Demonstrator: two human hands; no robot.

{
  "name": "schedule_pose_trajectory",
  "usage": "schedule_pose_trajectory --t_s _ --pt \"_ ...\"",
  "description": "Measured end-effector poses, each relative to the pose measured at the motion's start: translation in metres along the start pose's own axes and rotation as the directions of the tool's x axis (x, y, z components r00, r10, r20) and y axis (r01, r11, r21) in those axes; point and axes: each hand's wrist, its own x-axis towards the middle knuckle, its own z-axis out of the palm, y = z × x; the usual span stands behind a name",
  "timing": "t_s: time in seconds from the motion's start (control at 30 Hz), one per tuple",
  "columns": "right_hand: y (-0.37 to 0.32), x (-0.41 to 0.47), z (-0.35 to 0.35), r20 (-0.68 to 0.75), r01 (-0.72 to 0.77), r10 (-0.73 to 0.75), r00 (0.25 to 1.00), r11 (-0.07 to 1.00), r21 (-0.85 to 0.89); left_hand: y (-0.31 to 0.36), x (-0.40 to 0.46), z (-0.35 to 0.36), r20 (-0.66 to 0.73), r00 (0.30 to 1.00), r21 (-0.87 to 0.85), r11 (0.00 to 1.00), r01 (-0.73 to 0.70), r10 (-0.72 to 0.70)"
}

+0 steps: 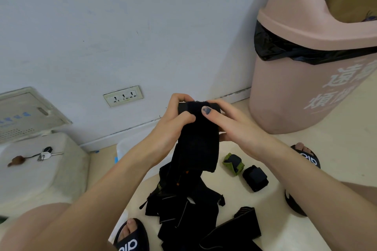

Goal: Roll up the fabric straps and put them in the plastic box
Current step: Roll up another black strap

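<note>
I hold a long black fabric strap point(199, 144) in the air in front of me. Its top end is rolled over, and the rest hangs down towards the floor. My left hand point(173, 120) grips the rolled top from the left, and my right hand point(230, 122) pinches it from the right with the thumb on the front. A pile of loose black straps point(183, 208) lies on the floor below. Two rolled straps rest to the right, one green and black point(233, 162), one black point(255, 177). The clear plastic box point(127, 145) sits behind my left forearm, mostly hidden.
A pink swing-lid bin point(306, 79) with a black liner stands at the right by the wall. A white stool point(30, 171) with keys point(46, 155) on it is at the left. My sandalled feet point(131, 236) flank the pile. A wall socket point(122, 96) sits low on the wall.
</note>
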Motion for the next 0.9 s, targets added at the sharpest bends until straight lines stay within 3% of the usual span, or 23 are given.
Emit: schedule_pose_trajectory --t_s 0.37,0.6,0.73,0.9 --pt "0.006 -0.002 0.002 -0.128 0.175 -0.169 0.977 0.984 0.031 -0.01 0.0 0.003 -0.008 0.987 0.044 0.986 0.164 -0.163" --pt "0.01 -0.003 0.003 -0.135 0.241 -0.238 0.962 0.97 0.009 -0.001 0.001 0.009 -0.027 0.987 -0.017 0.987 0.159 -0.16" --pt "0.011 0.0 0.0 -0.103 0.195 -0.189 0.977 0.979 0.051 -0.002 0.001 0.008 -0.064 0.989 -0.056 0.99 0.128 -0.131" --pt "0.006 0.0 -0.001 -0.021 -0.008 0.009 1.0 0.999 0.052 -0.004 0.001 0.007 -0.029 0.999 0.053 0.998 0.042 -0.04"
